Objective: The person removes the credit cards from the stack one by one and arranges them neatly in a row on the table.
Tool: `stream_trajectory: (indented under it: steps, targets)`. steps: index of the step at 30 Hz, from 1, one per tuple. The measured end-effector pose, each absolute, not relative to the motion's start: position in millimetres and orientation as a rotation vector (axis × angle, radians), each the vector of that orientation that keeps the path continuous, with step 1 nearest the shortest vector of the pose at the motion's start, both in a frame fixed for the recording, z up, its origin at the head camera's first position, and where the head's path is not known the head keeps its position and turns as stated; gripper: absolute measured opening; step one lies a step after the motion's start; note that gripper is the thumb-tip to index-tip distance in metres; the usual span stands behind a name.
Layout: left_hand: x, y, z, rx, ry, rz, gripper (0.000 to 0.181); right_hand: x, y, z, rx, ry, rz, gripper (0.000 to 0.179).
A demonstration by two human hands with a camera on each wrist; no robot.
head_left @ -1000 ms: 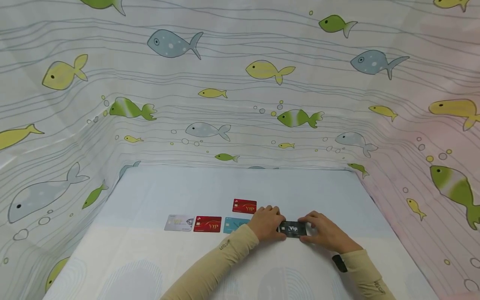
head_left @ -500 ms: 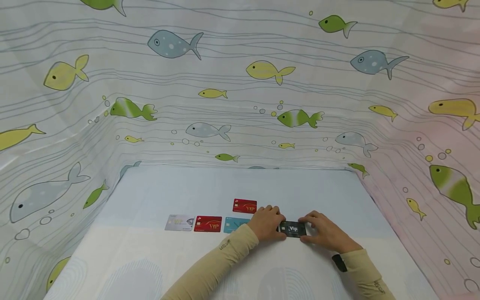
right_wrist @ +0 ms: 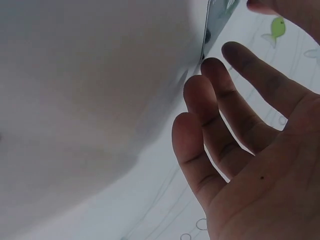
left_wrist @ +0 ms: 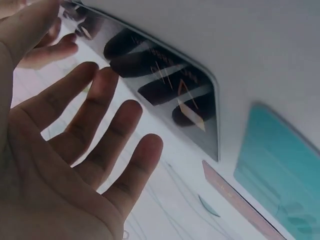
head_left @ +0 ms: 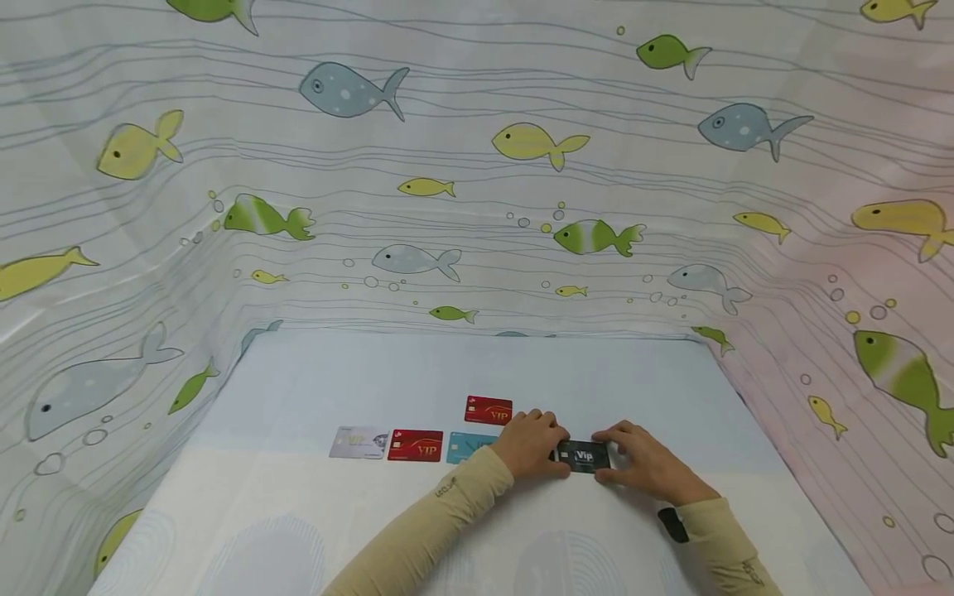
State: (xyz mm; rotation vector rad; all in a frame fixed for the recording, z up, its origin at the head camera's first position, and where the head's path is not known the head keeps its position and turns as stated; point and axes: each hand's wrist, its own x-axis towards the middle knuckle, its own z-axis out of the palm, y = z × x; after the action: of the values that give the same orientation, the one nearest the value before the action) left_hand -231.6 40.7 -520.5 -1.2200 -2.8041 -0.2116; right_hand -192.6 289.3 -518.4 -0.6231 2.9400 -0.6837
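A black card with "Vip" in white (head_left: pixel 585 456) lies on the table between the two hands. The left hand (head_left: pixel 529 445) holds its left end, index finger at the far corner and thumb at the near one. At the right end, the right hand (head_left: pixel 644 463) grips likewise with thumb and index finger. In the left wrist view a glossy dark card with gold lettering (left_wrist: pixel 205 135) lies beneath the left hand's fingers, reflecting them. The head view mostly hides that card. The right wrist view shows a card's glossy edge (right_wrist: pixel 209 35) near the fingertips.
Left of the hands, a silver card (head_left: pixel 358 443), a red VIP card (head_left: pixel 415 446) and a teal card (head_left: pixel 468 447) lie in a row. Another red card (head_left: pixel 488 410) lies behind the row. Fish-printed curtains (head_left: pixel 477 232) enclose the table's back and sides.
The head view has shifted slightly. Both hands and the cards keep the same places relative to each other.
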Motion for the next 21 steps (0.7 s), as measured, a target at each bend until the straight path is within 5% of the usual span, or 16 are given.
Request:
stream_trajectory:
  steps: [21]
  targets:
    - [-260.5,-31.0,-507.8,-1.077,-2.788,-0.366,0.045,-206.1,248.9,-513.5,-0.694,3.087,-0.74,0.051]
